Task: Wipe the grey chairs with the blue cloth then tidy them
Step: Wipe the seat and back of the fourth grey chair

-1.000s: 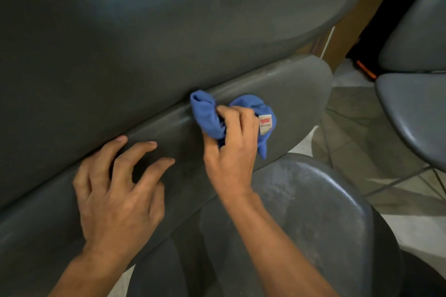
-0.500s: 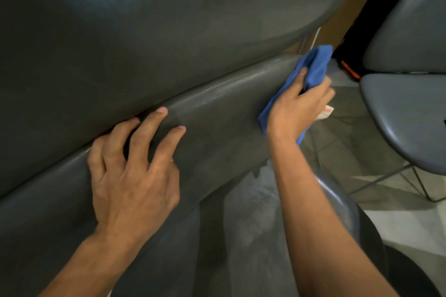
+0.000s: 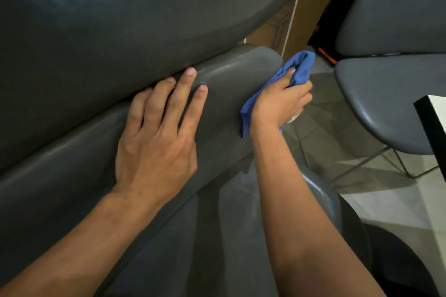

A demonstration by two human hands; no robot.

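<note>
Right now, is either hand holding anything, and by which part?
The right hand grips the crumpled blue cloth around its bunched middle. The left hand holds nothing, resting flat on the grey chair.

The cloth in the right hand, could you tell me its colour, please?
Blue; the cloth shows clearly in the head view.

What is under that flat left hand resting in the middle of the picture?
The left hand lies flat on the smooth dark grey chair edge, fingertips reaching the seam under another grey chair surface. The patch beneath the palm is covered, so its state cannot be seen.
</note>
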